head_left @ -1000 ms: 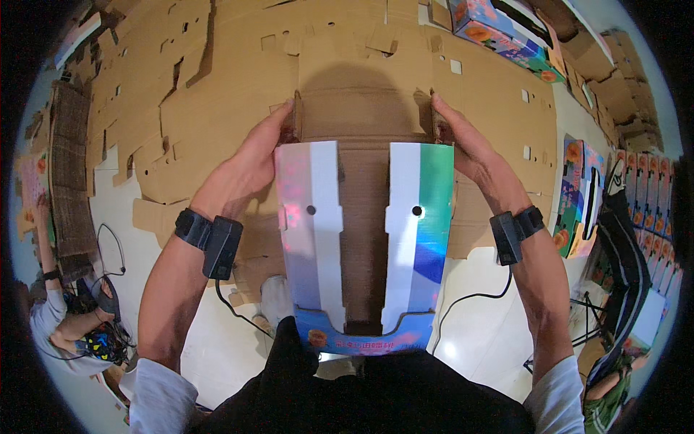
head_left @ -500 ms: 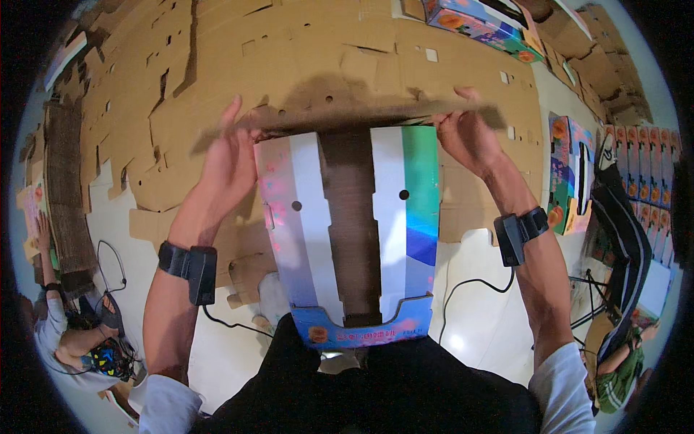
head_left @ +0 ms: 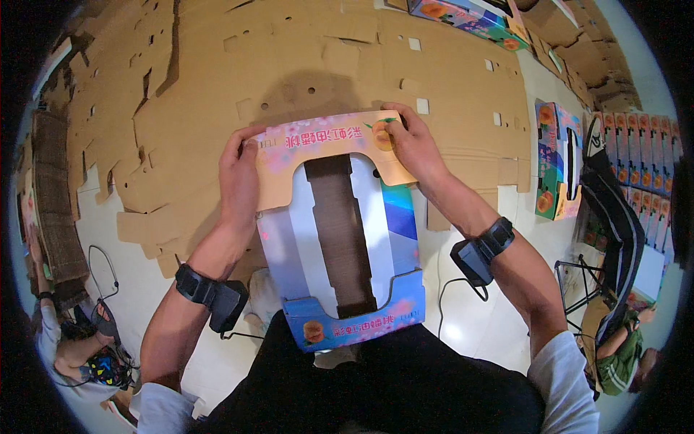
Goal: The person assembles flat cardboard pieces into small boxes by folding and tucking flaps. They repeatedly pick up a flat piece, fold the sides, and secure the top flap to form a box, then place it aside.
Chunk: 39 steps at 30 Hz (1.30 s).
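A printed cardboard carton (head_left: pixel 282 242), pink, white, blue and green, lies in front of me with its near end by my lap. A dark brown gap runs along the middle of its top. Its far flap (head_left: pixel 318 141), peach and pink with a fruit picture, lies folded over the top panels. The blue near flap (head_left: pixel 361 329) is also folded over. My left hand (head_left: pixel 240 173) closes round the far left corner, thumb on the flap. My right hand (head_left: pixel 416 148) grips the far right corner, its thumb on the fruit picture and its fingers behind the edge.
Flattened brown cardboard (head_left: pixel 217 87) covers the floor ahead. Another printed carton (head_left: pixel 557 163) stands at the right, one more (head_left: pixel 470 22) at the far side. Stacked cartons (head_left: pixel 636 148) line the right edge. A folding stool (head_left: pixel 582 289) and other people are at both sides.
The far flap, raised edge-on before, now lies folded toward me over the carton's top. Both hands have come inward and now hold the far corners.
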### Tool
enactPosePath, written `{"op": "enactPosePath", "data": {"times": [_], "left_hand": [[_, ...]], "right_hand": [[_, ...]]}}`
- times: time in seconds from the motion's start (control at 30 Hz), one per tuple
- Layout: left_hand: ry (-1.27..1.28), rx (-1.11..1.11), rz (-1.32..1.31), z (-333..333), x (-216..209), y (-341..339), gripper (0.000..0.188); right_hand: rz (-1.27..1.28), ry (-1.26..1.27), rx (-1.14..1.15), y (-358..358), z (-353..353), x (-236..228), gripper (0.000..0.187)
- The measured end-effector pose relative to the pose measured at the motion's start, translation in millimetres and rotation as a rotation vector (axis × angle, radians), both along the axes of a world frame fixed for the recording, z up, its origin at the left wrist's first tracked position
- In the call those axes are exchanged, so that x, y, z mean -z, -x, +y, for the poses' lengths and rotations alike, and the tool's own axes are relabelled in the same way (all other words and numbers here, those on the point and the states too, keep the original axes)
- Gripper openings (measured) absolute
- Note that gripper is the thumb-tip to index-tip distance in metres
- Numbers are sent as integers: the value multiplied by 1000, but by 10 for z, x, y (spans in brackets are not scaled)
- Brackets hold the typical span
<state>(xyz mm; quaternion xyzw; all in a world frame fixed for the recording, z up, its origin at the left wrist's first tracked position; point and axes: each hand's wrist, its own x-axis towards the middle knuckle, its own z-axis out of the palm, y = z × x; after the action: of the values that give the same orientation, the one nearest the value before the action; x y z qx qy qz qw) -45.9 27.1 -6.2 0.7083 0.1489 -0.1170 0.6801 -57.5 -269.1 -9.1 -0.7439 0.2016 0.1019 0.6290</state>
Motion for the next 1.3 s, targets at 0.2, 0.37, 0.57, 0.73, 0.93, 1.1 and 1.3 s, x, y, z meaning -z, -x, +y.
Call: {"op": "enactPosePath", "data": {"times": [0.2, 0.37, 0.57, 0.73, 0.93, 1.1, 1.3], "left_hand": [[-244, 22, -165, -57, -2, 58, 27], [-445, 43, -260, -74, 74, 91, 27], [-603, 136, -431, -23, 283, 85, 31], [-195, 22, -66, 159, 378, 186, 45], [-134, 219, 169, 406, 153, 611, 58], [-32, 386, 162, 350, 121, 618, 46], [-19, 792, 172, 38, 206, 970, 34]], "right_hand": [[-78, -10, 11, 33, 65, 53, 38], [-207, 299, -37, 127, 107, 88, 38], [-162, 374, 8, 75, 97, 279, 52], [220, -86, 1, 193, -161, 300, 72], [249, -160, -118, 676, -309, 199, 89], [245, -366, 24, 765, -826, 45, 85], [-70, -224, 685, 1108, -2487, -334, 66]]}}
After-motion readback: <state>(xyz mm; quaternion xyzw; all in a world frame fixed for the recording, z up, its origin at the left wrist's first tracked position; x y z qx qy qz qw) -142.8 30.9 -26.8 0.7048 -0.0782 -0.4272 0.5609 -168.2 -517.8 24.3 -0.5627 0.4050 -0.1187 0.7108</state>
